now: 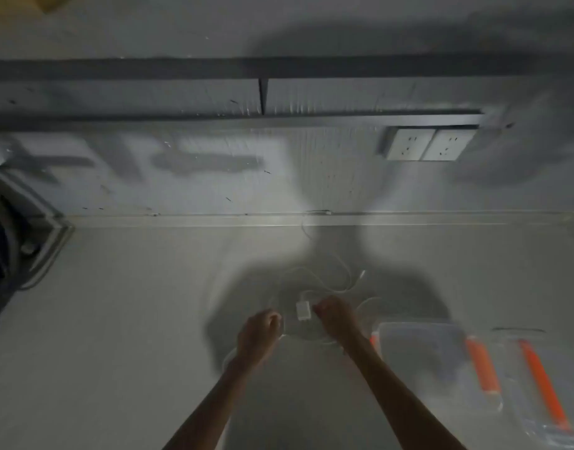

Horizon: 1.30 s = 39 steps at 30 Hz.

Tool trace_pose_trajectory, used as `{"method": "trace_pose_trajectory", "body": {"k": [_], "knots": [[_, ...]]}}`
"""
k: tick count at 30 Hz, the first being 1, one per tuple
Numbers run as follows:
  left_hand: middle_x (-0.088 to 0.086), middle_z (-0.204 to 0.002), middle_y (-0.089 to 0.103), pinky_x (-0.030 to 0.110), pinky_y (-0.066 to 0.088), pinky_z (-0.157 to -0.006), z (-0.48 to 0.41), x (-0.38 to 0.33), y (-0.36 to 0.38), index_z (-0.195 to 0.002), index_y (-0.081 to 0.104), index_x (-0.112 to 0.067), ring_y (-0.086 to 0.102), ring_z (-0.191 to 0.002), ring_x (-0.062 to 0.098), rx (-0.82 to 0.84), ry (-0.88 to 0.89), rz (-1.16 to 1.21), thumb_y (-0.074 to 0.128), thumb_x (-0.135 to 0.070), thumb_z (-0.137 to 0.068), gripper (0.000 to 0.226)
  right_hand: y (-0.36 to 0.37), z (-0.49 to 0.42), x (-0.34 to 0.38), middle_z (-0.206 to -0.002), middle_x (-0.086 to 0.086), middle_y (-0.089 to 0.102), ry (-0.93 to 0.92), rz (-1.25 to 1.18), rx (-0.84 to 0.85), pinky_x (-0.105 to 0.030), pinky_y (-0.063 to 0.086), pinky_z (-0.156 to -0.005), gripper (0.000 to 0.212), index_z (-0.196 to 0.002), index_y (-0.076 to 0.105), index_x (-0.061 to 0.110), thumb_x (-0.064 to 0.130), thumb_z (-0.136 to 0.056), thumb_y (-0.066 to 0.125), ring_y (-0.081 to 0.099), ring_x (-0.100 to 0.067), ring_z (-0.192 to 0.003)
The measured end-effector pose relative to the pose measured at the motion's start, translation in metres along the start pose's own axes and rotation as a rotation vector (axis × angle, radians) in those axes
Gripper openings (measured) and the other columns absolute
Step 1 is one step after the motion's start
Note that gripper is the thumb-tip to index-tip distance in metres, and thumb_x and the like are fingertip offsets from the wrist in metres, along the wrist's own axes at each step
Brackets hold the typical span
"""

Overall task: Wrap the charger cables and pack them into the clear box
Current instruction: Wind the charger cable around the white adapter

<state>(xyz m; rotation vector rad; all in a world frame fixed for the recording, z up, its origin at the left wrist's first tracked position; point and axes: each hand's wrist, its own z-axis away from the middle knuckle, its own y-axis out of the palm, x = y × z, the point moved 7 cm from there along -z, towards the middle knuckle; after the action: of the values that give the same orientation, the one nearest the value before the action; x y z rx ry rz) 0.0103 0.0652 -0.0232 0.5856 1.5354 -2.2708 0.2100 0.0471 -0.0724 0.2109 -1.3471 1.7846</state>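
Note:
A white charger block [303, 310] lies on the grey surface with its thin white cable [327, 280] sprawled in loose loops behind and around it. My left hand [259, 336] is curled just left of the block, fingers closed around a strand of the cable. Just right of the block, my right hand [337, 318] is closed too, apparently pinching cable near it. The clear box [422, 355] with orange latches sits at the right, beside my right forearm. The picture is blurred and dim.
The clear lid [538, 384] with an orange latch lies right of the box. Two wall sockets [430, 145] sit on the wall behind. A dark object with a grey frame [25, 241] stands at the left edge. My shadow covers the middle of the surface.

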Motion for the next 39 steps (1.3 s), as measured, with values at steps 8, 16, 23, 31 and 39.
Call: {"method": "trace_pose_trajectory", "body": {"k": [8,16,23,31,39], "knots": [[0.010,-0.104,0.072,0.037,0.049,-0.082,-0.042,0.027,0.037,-0.090,0.067,-0.015,0.065,-0.103,0.031,0.158,-0.037,0.111,0.048,-0.024,-0.091,0.022,0.066,-0.023,-0.008,-0.150,-0.010,0.039,0.277,0.046,0.035,-0.039,0.037,-0.106,0.075,-0.143,0.034,0.010,0.054,-0.086,0.055,0.039,-0.027,-0.138],[0.003,-0.082,0.068,0.028,0.045,-0.065,-0.064,0.001,0.039,-0.098,0.066,-0.009,0.065,-0.074,0.019,0.289,-0.083,0.541,0.062,-0.040,-0.084,0.035,0.053,-0.020,0.014,-0.072,0.004,0.067,0.168,-0.303,-0.090,-0.034,0.056,-0.060,0.038,-0.081,0.060,0.018,0.054,-0.073,0.066,0.064,-0.014,-0.066],[-0.002,-0.069,0.064,0.028,0.055,-0.057,-0.053,-0.054,0.001,-0.078,0.067,-0.017,0.063,-0.063,0.010,0.421,0.083,0.700,0.067,-0.018,-0.086,0.008,-0.023,0.030,0.049,-0.104,0.002,0.062,-0.127,-0.374,-0.034,-0.015,0.051,-0.064,0.045,-0.099,0.052,0.045,0.009,-0.082,0.072,0.067,-0.001,-0.072],[-0.016,-0.085,0.072,0.017,0.050,-0.074,0.027,-0.131,-0.117,-0.096,0.066,-0.024,0.064,-0.083,-0.001,0.651,0.463,0.719,0.058,0.001,-0.087,0.027,-0.075,0.016,0.088,-0.088,-0.005,0.068,-0.369,-0.240,0.061,-0.037,0.054,-0.069,0.047,-0.082,0.066,0.035,-0.011,-0.077,0.055,0.060,-0.010,-0.070],[0.007,-0.115,0.070,0.033,0.048,-0.096,0.049,-0.143,-0.200,-0.114,0.067,-0.014,0.062,-0.115,0.026,0.366,0.616,0.962,0.069,-0.024,-0.086,0.029,-0.071,0.016,0.097,-0.043,0.021,0.061,-0.353,-0.213,0.093,-0.006,0.041,-0.051,0.048,-0.051,0.060,0.031,0.002,-0.089,0.060,0.057,0.009,-0.043]]}}
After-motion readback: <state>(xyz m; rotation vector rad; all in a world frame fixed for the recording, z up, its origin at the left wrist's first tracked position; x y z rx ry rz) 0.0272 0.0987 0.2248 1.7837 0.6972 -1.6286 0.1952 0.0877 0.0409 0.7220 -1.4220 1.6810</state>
